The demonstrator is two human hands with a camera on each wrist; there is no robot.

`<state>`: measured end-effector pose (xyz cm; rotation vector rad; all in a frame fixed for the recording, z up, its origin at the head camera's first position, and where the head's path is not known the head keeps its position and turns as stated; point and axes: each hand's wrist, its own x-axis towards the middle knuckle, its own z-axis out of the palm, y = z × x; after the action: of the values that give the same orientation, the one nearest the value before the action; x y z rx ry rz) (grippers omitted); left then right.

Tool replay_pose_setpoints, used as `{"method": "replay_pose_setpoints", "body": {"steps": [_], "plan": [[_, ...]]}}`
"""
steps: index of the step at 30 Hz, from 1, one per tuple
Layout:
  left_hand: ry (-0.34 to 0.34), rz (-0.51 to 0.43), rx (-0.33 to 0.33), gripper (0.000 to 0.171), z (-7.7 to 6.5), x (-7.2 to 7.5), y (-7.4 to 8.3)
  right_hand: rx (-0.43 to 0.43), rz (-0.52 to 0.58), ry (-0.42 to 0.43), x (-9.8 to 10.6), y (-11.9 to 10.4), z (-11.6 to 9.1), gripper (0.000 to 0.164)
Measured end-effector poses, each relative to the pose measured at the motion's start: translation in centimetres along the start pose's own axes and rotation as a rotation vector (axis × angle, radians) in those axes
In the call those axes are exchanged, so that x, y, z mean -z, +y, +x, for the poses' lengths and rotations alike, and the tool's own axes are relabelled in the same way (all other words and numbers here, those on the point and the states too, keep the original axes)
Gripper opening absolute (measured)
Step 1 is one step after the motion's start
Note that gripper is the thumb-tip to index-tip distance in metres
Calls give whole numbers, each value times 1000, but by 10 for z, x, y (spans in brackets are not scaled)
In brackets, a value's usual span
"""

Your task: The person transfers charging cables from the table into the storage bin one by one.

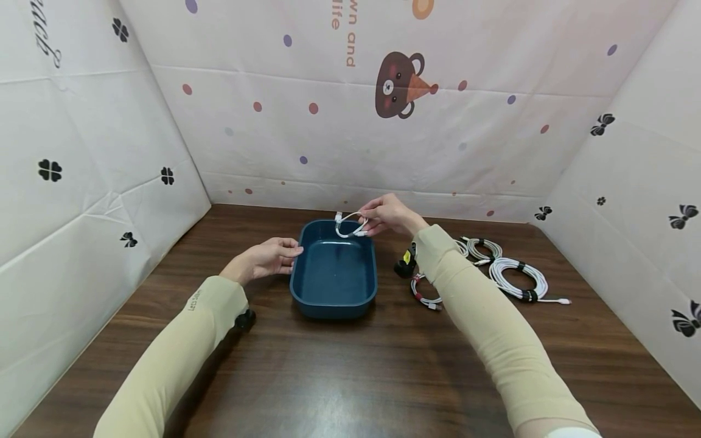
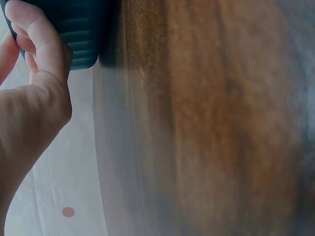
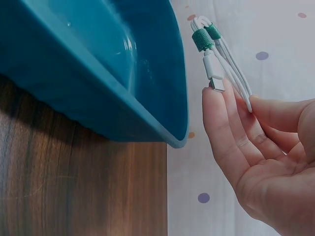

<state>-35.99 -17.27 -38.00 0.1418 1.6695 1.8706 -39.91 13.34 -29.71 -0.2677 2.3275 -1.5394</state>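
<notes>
A deep blue plastic bin [image 1: 334, 307] stands on the table, with bare floor showing inside it. At its left side my left hand [image 1: 272, 257] grips the rim, and in the left wrist view the fingers [image 2: 47, 37] lie against the ribbed outer wall. My right hand [image 1: 387, 214] pinches a coiled white USB cable [image 1: 345, 234] between thumb and fingers. That cable hangs over the bin's far right corner. Green bands [image 3: 202, 39] bind it in the right wrist view, where its metal plug [image 3: 216, 84] shows beside a fingertip.
Right of the bin lie several coiled cables: a white one [image 1: 539, 280] with black straps, a grey-white one [image 1: 495, 248], and one with red bands [image 1: 418, 296], partly behind my right sleeve. A patterned white sheet [image 1: 328, 152] walls the wooden table [image 1: 328, 389].
</notes>
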Motion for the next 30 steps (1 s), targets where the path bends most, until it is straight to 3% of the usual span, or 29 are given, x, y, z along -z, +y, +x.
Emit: {"method": "replay_pose_setpoints", "body": {"steps": [30], "plan": [[11,-6,18,7,0,-1,1,7,33,-20,-24,-8,6,29]]}}
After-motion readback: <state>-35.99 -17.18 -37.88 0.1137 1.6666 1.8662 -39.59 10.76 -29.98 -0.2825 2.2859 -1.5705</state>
